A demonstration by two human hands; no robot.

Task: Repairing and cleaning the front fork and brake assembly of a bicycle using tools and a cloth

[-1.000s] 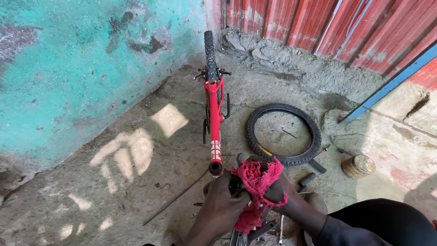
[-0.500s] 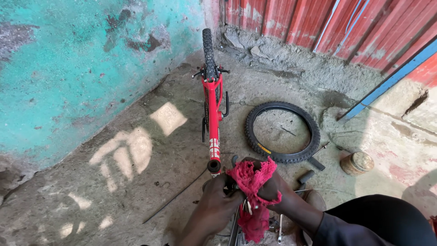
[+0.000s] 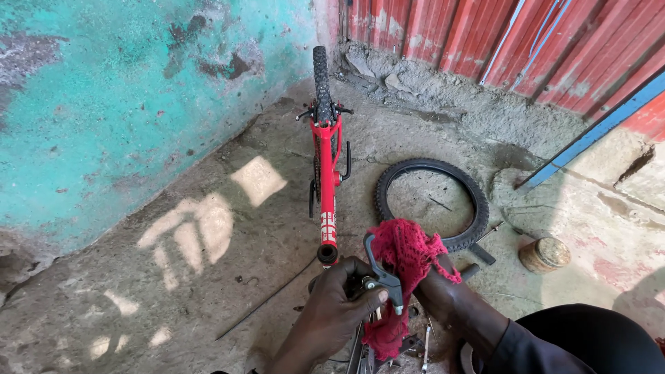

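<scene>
From the head camera, looking down, the left hand point(image 3: 339, 305) is clenched around a bicycle handlebar end, its grip closed just beside a grey brake lever point(image 3: 382, 271) that sticks up near the thumb. The right hand point(image 3: 433, 287) is mostly hidden under a red knitted rag point(image 3: 405, 266); it appears to press the rag against the bar, though whether its grip is closed I cannot tell, since the cloth covers the fingers. The rag drapes over the bar and hangs down toward the near edge, between the two forearms. A dark sleeve point(image 3: 582, 343) covers the right arm at the near right corner.

Stretching away from the hands, a red bicycle frame point(image 3: 325, 187) stands upright, its knobby wheel point(image 3: 321, 79) at the far end close to the turquoise wall point(image 3: 125, 104). To the right of the frame a loose black tyre point(image 3: 471, 201) lies flat on the concrete floor point(image 3: 208, 277). Near the tyre, further right, sits a small rusty tin point(image 3: 545, 254). A thin rod point(image 3: 267, 298) lies on the floor to the left of the hands. Red corrugated sheeting point(image 3: 526, 48) closes off the far right.
</scene>
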